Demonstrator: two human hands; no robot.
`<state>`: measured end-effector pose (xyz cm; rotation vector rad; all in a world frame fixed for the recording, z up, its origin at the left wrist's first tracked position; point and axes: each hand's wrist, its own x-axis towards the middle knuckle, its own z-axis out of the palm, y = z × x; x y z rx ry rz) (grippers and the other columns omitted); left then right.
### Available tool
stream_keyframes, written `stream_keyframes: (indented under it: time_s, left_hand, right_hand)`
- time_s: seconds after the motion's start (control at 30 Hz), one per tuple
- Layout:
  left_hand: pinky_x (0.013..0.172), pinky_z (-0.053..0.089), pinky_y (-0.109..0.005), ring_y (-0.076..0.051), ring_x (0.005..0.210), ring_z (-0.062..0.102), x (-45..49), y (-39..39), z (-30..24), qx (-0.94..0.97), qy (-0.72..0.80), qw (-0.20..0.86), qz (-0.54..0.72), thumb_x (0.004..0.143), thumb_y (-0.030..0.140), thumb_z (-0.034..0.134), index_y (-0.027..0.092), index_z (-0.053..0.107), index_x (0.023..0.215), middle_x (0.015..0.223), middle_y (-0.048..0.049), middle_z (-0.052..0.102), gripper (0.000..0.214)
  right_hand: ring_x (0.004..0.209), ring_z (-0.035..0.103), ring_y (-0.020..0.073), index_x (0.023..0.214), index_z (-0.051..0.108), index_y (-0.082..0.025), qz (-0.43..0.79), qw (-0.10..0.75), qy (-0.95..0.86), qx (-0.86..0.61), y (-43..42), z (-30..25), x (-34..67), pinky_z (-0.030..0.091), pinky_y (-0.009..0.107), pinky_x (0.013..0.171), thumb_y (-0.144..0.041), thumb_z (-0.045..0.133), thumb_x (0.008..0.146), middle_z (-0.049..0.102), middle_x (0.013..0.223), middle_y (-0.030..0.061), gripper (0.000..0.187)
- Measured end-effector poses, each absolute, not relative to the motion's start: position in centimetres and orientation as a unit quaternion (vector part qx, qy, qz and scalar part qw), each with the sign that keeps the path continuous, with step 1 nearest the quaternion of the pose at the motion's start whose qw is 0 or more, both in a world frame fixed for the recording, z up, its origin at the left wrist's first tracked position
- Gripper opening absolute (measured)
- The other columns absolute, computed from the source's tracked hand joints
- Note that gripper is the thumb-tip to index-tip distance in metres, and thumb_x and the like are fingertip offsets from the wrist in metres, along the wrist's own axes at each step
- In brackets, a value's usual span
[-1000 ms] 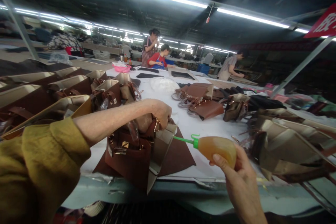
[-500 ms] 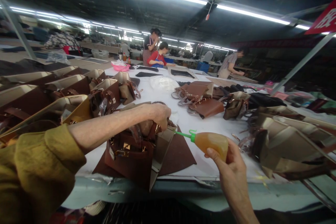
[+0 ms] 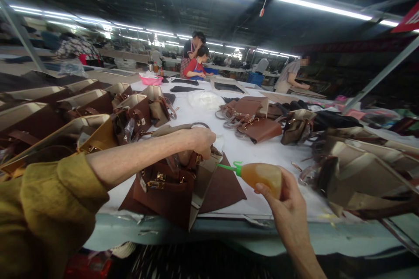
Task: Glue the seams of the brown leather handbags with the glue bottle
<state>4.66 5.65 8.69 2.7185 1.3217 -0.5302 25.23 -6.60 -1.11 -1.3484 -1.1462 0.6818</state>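
Observation:
A brown handbag [image 3: 165, 194] stands near the table's front edge, with gold hardware on its front. My left arm reaches across it, and my left hand [image 3: 203, 140] is closed at the far upper corner of the bag's side; its fingertips are mostly hidden. In my right hand [image 3: 286, 196] is a squeeze bottle [image 3: 262, 176] of amber liquid, lying sideways. Its thin green nozzle [image 3: 229, 167] points left, with the tip at the bag's beige inner side edge. A flat brown leather piece [image 3: 224, 189] shows beneath and to the right of the bag.
Several open bags [image 3: 88, 133] crowd the left. More brown bags [image 3: 260, 130] lie beyond, and beige-lined bags [image 3: 363, 174] stand at right. Clear plastic [image 3: 205, 100] and a pink basin [image 3: 151, 79] are farther back. People work at far tables. The white tabletop [image 3: 229, 213] ends in front of me.
The view has shifted slightly. My right hand and the bottle have moved a little left and up, with the nozzle still at the bag's side edge. My left hand keeps its place at the bag.

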Motion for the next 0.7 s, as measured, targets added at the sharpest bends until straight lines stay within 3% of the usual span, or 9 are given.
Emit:
stream_keyframes:
  time_s: [0.37,0.7]
  left_hand:
    - [0.056,0.047,-0.028,-0.026,0.075,0.063,4.7,5.7,8.3,0.885,0.431,0.027,-0.175,0.058,0.03,0.059,0.009,0.069,0.087,0.087,-0.0162,0.069,0.038]
    - [0.059,0.047,-0.028,-0.026,0.082,0.063,4.9,5.4,8.6,0.882,0.434,0.026,-0.185,0.06,0.029,0.059,0.009,0.068,0.093,0.093,-0.0156,0.068,0.04]
  right_hand:
    - [0.08,0.059,0.0238,0.108,0.052,-0.022,0.318,0.565,-0.488,-0.585,-7.6,-2.9,25.0,0.048,0.031,0.069,-0.042,0.074,0.063,0.064,0.092,0.0036,0.054]
    - [0.08,0.057,0.0211,0.109,0.051,-0.023,0.35,0.531,-0.495,-0.592,-8.5,-4.2,24.7,0.047,0.029,0.069,-0.043,0.072,0.067,0.062,0.092,0.001,0.05]
